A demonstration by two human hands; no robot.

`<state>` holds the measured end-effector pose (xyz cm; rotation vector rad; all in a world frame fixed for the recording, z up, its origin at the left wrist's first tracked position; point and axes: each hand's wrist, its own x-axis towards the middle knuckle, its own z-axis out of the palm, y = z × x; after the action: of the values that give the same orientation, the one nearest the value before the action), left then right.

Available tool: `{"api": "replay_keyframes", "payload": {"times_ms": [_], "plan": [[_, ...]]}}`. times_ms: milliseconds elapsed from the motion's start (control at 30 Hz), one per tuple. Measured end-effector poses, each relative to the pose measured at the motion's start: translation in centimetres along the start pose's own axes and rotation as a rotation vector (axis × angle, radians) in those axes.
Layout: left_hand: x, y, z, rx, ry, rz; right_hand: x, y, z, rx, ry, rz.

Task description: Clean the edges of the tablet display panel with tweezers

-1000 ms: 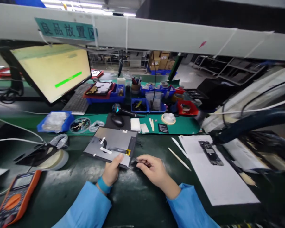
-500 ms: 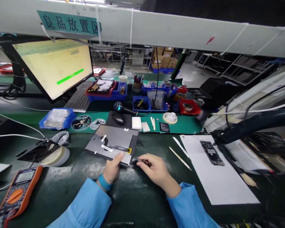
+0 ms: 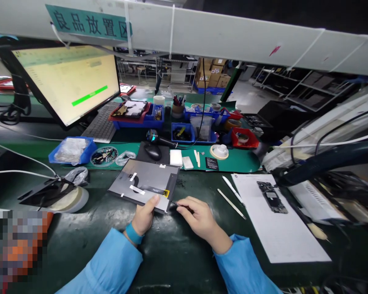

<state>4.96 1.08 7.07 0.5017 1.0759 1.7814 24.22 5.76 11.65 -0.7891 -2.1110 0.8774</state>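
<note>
A flat grey display panel (image 3: pixel 150 181) with white tape strips and a yellow-edged patch lies tilted above the bench. My left hand (image 3: pixel 144 214) grips its near edge, thumb on top and fingers hidden underneath. At the panel's near right corner, my right hand (image 3: pixel 198 216) pinches a thin dark tool (image 3: pixel 175 203), whose exact kind is hard to make out. The tool's tip is at the corner; whether it touches is unclear. To the right, a circuit board (image 3: pixel 272 197) rests on a white paper sheet (image 3: pixel 294 237).
Behind the panel are a mouse (image 3: pixel 153 151), white pads (image 3: pixel 176 157) and a black battery (image 3: pixel 212 163). A white stick (image 3: pixel 231 203) and a pen (image 3: pixel 233 190) lie right. At left stand a tape roll (image 3: pixel 76 200) and a blue parts bin (image 3: pixel 72 150). A monitor (image 3: pixel 70 81) stands beyond.
The view has shifted slightly. Both hands keep their grips, and the tool stays at the panel's corner. The orange multimeter at lower left is now pixelated.
</note>
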Motion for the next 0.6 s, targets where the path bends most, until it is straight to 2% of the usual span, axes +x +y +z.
{"api": "replay_keyframes", "payload": {"times_ms": [100, 267, 467, 600], "plan": [[-0.06, -0.10, -0.14, 0.004, -0.006, 0.004, -0.03, -0.01, -0.10, 0.001, -0.019, -0.013], [-0.05, 0.01, -0.10, 0.027, -0.018, -0.014, -0.29, 0.34, 0.33, 0.068, 0.034, 0.067], [-0.01, 0.14, 0.12, 0.043, 0.011, -0.004, 0.07, -0.12, -0.08, 0.003, -0.006, -0.051], [0.00, 0.06, 0.00, 0.080, 0.019, 0.005, -0.40, 0.28, 0.38, 0.079, 0.021, 0.046]]}}
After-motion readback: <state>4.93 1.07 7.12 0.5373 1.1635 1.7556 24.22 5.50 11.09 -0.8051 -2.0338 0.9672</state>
